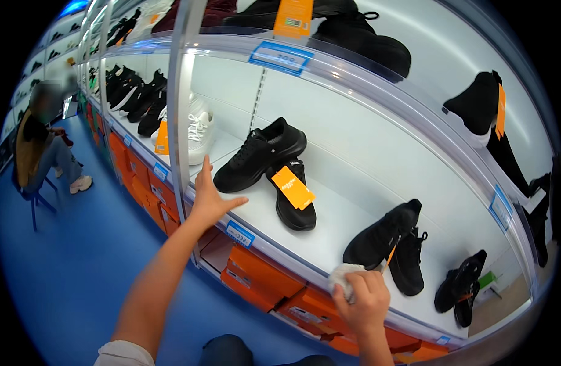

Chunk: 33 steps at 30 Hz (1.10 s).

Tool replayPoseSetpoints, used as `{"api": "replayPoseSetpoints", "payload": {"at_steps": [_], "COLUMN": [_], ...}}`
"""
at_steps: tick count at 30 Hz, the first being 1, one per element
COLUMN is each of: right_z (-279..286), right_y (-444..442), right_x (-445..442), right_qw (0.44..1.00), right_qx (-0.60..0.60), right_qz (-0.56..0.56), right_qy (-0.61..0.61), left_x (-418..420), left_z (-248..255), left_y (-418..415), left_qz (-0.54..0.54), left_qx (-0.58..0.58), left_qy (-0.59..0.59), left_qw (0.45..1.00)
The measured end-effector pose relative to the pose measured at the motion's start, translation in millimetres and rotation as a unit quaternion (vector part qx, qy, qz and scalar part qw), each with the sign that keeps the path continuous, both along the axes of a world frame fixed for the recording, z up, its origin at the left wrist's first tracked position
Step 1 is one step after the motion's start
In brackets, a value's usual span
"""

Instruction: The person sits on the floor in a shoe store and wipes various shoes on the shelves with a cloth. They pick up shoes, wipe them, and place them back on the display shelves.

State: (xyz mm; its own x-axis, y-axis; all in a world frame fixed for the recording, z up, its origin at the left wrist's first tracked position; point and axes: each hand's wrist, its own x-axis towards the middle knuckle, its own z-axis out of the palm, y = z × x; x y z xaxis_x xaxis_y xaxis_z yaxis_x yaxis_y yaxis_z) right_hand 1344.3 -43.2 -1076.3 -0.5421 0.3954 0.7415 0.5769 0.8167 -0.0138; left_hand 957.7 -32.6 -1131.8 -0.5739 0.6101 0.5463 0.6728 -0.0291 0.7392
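Observation:
My left hand (214, 196), thumb and fingers spread, reaches over the front of a white display shelf (248, 217) and holds nothing. Just beyond it sits a black sneaker (257, 155), its heel propped on a second black sneaker (296, 217) that bears an orange tag (293, 187). Farther right, my right hand (365, 293) grips a crumpled whitish cloth (347, 279) at the shelf's front edge. Close behind the cloth rests another black sneaker (381, 235), leaning beside its mate (408, 265). Part of the cloth is hidden by my fingers.
A metal upright (177, 110) stands left of my left hand, with a white sneaker (199, 132) behind it. Orange shoeboxes (262, 277) fill the space below. Overhead runs an upper shelf edge with a price label (280, 58). A seated person (42, 137) is at far left.

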Motion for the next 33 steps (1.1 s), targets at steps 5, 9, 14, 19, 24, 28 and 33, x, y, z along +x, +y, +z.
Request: {"api": "replayPoseSetpoints", "payload": {"at_steps": [5,9,14,19,24,28,33], "right_z": [-31,-40,-58,-58,-56,-58,-57], "right_y": [43,51,50,48,47,47,44], "right_x": [-41,-46,-46,-45,-38,-41,-48], "right_qw": [0.998,0.989,0.991,0.994,0.994,0.993,0.994], "right_qx": [-0.04,-0.139,-0.129,-0.105,-0.111,-0.11,-0.1], "right_qz": [0.027,0.032,0.007,0.017,0.018,0.012,-0.003], "right_qy": [0.031,0.032,0.034,0.025,0.018,0.03,0.042], "left_x": [-21,-9,-7,-4,-30,-49,-52], "left_z": [-17,-15,-9,0,20,26,28], "left_y": [34,24,17,14,49,67,71], "left_qz": [0.022,0.012,0.034,0.026,-0.019,-0.143,-0.135], "left_qx": [-0.094,-0.121,-0.153,-0.19,-0.212,-0.191,-0.165], "left_qy": [0.033,0.068,0.066,0.061,0.128,0.031,0.063], "left_qw": [0.995,0.99,0.985,0.98,0.969,0.971,0.975]}}
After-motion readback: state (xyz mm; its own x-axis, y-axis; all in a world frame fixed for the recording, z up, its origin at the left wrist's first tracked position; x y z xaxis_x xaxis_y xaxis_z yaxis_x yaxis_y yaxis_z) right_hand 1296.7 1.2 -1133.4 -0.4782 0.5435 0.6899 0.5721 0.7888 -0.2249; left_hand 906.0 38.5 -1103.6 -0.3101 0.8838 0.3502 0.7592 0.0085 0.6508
